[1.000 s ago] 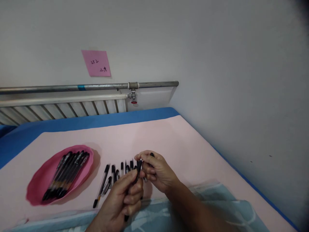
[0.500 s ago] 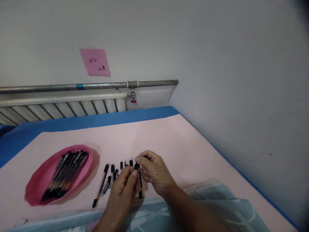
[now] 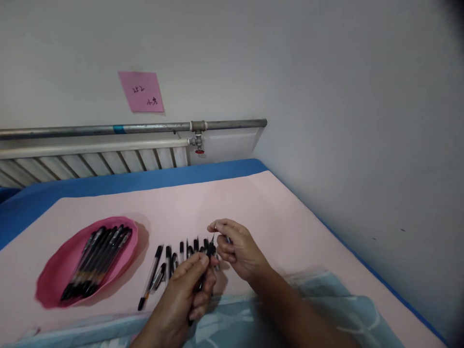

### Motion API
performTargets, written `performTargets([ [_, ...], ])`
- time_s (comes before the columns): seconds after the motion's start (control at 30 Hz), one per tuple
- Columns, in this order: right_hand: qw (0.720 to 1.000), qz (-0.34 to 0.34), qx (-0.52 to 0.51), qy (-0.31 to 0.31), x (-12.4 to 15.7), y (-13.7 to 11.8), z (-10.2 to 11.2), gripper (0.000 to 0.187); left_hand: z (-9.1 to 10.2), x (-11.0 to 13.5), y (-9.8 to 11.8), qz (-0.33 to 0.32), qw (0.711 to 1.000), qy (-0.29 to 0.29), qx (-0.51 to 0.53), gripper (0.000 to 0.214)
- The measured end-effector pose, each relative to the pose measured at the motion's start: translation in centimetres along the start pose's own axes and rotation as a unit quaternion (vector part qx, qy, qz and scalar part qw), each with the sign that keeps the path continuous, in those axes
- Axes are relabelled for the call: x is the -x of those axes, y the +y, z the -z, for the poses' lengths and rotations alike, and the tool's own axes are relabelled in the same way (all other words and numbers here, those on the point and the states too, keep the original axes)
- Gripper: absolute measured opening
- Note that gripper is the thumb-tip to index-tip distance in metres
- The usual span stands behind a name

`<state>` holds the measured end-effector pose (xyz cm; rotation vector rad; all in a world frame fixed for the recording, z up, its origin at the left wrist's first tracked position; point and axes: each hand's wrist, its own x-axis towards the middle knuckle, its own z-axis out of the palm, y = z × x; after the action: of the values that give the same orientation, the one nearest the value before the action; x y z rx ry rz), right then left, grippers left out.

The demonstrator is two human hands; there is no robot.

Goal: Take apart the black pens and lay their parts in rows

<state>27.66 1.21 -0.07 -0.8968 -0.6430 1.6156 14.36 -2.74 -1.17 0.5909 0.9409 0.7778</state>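
Observation:
My left hand (image 3: 186,285) is closed round a black pen (image 3: 209,249), its thin tip pointing up and slightly right. Most of the barrel is hidden behind my fingers, with the dark lower end showing below them. Just above the tip, my right hand (image 3: 239,246) pinches a tiny shiny piece between thumb and forefinger, too small to name. A dark bit of something shows at its curled fingers. Behind and left of my left hand, several pens and black caps lie on the pink sheet, among them a clear-barrelled pen (image 3: 150,278).
On the left, a pink dish (image 3: 45,290) holds a bundle of capped black pens (image 3: 97,261). Light blue patterned cloth (image 3: 326,309) lies along the near edge. A wall (image 3: 362,145) rises on the right. At the back are a metal pipe (image 3: 155,128) and a radiator (image 3: 90,164).
My right hand has moved up and away from my left, and the pen's thin tip now shows between them. My left hand has turned, tilting the pen upward.

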Motion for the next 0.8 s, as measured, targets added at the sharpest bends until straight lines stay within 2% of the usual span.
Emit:
performTargets([
  [0.13,0.999,0.027,-0.027,0.005,-0.5,-0.5,0.7,0.018,0.1,-0.1,-0.1,-0.007,1.000,-0.014,0.008,0.033],
  [0.3,0.999,0.035,-0.023,0.027,-0.6,-0.8,1.0,0.019,0.4,-0.3,-0.1,-0.007,1.000,0.000,0.013,0.035],
  [0.43,0.998,0.043,-0.007,0.051,-0.7,-1.0,1.2,0.019,0.8,-0.5,0.7,-0.030,0.999,0.021,0.018,0.034],
  [0.53,0.998,0.042,0.013,0.056,-0.8,-1.0,1.3,0.019,1.5,-0.6,1.7,-0.064,0.996,0.050,0.022,0.032],
  [0.67,0.996,0.037,0.043,0.064,-0.8,-1.0,1.3,0.017,2.5,-0.8,2.6,-0.094,0.994,0.059,0.021,0.029],
  [0.8,0.997,0.036,0.050,0.056,-0.7,-0.9,1.1,0.016,2.6,-1.0,2.5,-0.076,0.996,0.045,0.002,0.029],
])
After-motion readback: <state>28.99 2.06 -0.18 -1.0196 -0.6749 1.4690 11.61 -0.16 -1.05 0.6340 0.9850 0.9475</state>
